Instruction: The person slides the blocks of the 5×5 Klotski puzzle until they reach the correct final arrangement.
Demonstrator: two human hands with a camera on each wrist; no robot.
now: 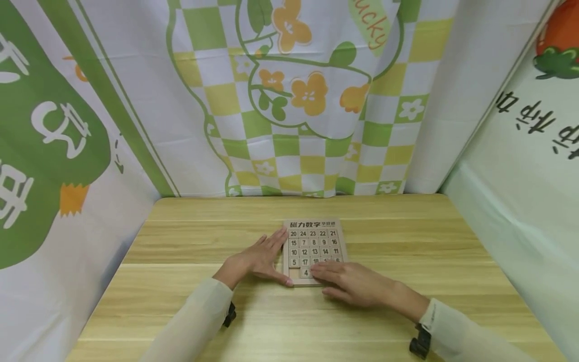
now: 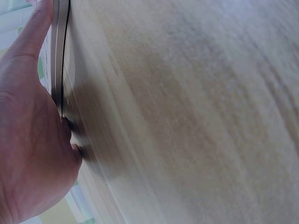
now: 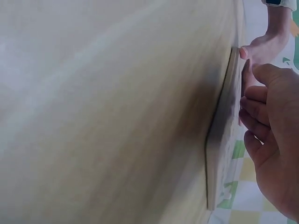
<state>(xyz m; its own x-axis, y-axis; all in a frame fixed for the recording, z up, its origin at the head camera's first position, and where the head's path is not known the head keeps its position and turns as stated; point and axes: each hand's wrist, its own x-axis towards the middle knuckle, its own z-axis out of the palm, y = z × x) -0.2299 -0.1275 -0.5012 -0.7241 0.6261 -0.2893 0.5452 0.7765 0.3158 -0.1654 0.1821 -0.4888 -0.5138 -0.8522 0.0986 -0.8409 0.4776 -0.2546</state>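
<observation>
A wooden sliding number puzzle [image 1: 313, 247] lies flat on the table, its numbered tiles set in a frame with Chinese print along the top. At its bottom left corner a bare slot shows beside the 4 tile [image 1: 305, 272]. My left hand [image 1: 259, 260] steadies the frame, fingers stretched along the left side and thumb on the lower left corner. Over the lower right tiles lies my right hand [image 1: 357, 285], its fingertips on the bottom rows and hiding some numbers. In the right wrist view its fingers bend slightly at the puzzle's face.
The wood-grain table [image 1: 190, 241] extends around the puzzle on all sides. Behind it hangs a green and yellow checked curtain [image 1: 298, 161]. Printed white cloths stand at the left [image 1: 113, 201] and right [image 1: 511, 166]. Dark wrist cameras [image 1: 420, 342] sit at both cuffs.
</observation>
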